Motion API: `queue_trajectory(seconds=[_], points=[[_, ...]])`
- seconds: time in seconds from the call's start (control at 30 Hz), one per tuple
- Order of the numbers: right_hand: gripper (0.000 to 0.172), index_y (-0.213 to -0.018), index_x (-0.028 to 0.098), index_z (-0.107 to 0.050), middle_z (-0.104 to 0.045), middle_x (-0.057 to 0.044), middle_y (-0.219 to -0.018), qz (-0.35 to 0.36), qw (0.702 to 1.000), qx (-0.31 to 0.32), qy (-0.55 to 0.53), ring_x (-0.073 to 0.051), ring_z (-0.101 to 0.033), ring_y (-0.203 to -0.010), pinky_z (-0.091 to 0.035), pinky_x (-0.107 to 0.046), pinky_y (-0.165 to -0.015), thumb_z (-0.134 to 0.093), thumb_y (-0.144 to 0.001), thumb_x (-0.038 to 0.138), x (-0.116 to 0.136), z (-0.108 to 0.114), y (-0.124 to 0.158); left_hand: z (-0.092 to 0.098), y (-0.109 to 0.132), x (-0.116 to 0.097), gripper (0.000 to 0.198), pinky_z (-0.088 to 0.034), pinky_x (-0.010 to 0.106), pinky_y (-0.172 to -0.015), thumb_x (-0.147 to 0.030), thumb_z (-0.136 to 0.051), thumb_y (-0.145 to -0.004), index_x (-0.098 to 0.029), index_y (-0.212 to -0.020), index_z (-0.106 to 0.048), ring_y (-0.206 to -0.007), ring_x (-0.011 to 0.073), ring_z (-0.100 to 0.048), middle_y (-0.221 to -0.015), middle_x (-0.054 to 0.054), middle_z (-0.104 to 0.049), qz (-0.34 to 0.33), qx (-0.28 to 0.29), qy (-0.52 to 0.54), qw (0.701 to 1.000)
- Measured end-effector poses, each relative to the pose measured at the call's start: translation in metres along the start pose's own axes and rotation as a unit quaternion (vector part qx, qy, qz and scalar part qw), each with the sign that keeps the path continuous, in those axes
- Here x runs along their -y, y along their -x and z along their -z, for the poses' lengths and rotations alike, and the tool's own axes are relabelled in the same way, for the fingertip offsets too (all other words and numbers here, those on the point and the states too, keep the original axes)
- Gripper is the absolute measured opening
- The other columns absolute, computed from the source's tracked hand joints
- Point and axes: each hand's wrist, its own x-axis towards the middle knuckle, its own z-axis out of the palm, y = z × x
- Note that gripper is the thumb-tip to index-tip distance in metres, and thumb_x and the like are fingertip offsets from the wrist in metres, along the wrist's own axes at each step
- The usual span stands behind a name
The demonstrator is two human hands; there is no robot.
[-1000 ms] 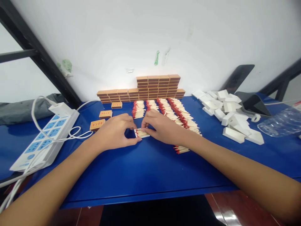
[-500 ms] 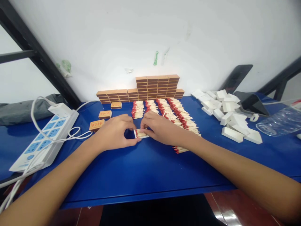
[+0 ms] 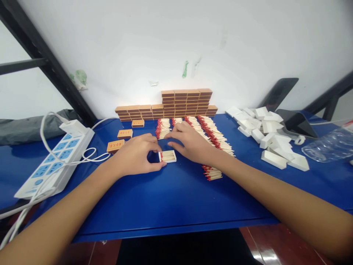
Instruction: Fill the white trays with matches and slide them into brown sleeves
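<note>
A small white matchbox tray [image 3: 173,159] with red-headed matches [image 3: 167,156] in it lies on the blue table. My left hand [image 3: 138,154] grips the tray's left end between thumb and fingers. Just up and to the right of the tray is my right hand [image 3: 190,142], its thumb and fingers apart with nothing seen between them. Behind and beneath that hand, rows of loose matches [image 3: 213,132] lie with red heads to the left, and a smaller bunch [image 3: 212,173] sits nearer the front, partly under my right wrist.
Stacked matchboxes [image 3: 186,103] stand against the wall. Three orange matchboxes, one of them here [image 3: 125,134], lie left. A heap of white empty trays [image 3: 271,134] is at right, near a phone on a stand [image 3: 296,123] and a plastic bottle [image 3: 328,143]. A power strip [image 3: 57,158] with cables lies left.
My right hand has lifted off the tray, and its fingers have spread, leaving the matches inside uncovered. My left hand stays on the tray's left end. The view has shifted slightly.
</note>
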Motion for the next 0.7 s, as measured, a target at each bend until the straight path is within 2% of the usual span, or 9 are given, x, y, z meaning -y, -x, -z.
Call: queue_trajectory(seconds=[0.07, 0.17, 0.37, 0.63, 0.7], points=[[0.025, -0.125, 0.02, -0.075, -0.063, -0.012, -0.108, 0.011, 0.999, 0.018, 0.036, -0.029, -0.05, -0.106, -0.045, -0.046, -0.096, -0.063, -0.103, 0.021, -0.005, -0.003, -0.001, 0.001, 0.0, 0.0, 0.03, -0.052, 0.038, -0.08, -0.048, -0.077, -0.09, -0.02, -0.098, -0.082, -0.095, 0.0253, -0.069, -0.097, 0.007, -0.074, 0.006, 0.006, -0.003, 1.0], [0.026, -0.126, 0.019, -0.076, -0.063, -0.013, -0.109, 0.014, 0.998, 0.037, 0.058, -0.03, -0.049, -0.108, -0.045, -0.047, -0.098, -0.061, -0.104, 0.022, -0.008, -0.007, -0.001, 0.001, 0.0, -0.001, 0.03, -0.052, 0.038, -0.08, -0.048, -0.077, -0.09, -0.02, -0.098, -0.082, -0.095, 0.0256, -0.068, -0.095, 0.007, -0.073, 0.009, 0.008, -0.006, 1.0], [0.027, -0.127, 0.019, -0.075, -0.063, -0.014, -0.109, 0.01, 0.998, 0.024, 0.061, -0.03, -0.049, -0.11, -0.046, -0.046, -0.098, -0.058, -0.106, 0.023, -0.007, -0.012, -0.001, 0.0, 0.0, -0.001, 0.027, -0.052, 0.038, -0.082, -0.047, -0.077, -0.09, -0.02, -0.096, -0.082, -0.094, 0.0252, -0.068, -0.094, 0.007, -0.074, 0.004, 0.006, -0.001, 1.0], [0.022, -0.122, 0.018, -0.072, -0.064, -0.013, -0.111, 0.002, 0.999, 0.023, 0.045, -0.03, -0.05, -0.113, -0.045, -0.048, -0.103, -0.058, -0.106, 0.023, -0.011, -0.015, -0.001, -0.001, -0.001, -0.001, 0.028, -0.052, 0.039, -0.082, -0.047, -0.077, -0.089, -0.02, -0.097, -0.082, -0.095, 0.0255, -0.069, -0.095, 0.006, -0.074, 0.005, 0.003, 0.004, 1.0], [0.017, -0.116, 0.017, -0.072, -0.064, -0.013, -0.111, -0.003, 0.999, 0.02, 0.032, -0.029, -0.05, -0.112, -0.045, -0.047, -0.101, -0.06, -0.106, 0.024, -0.011, -0.015, -0.002, -0.001, -0.001, 0.0, 0.028, -0.052, 0.038, -0.081, -0.047, -0.077, -0.09, -0.02, -0.097, -0.082, -0.094, 0.0253, -0.069, -0.095, 0.006, -0.074, 0.005, 0.005, 0.005, 1.0]])
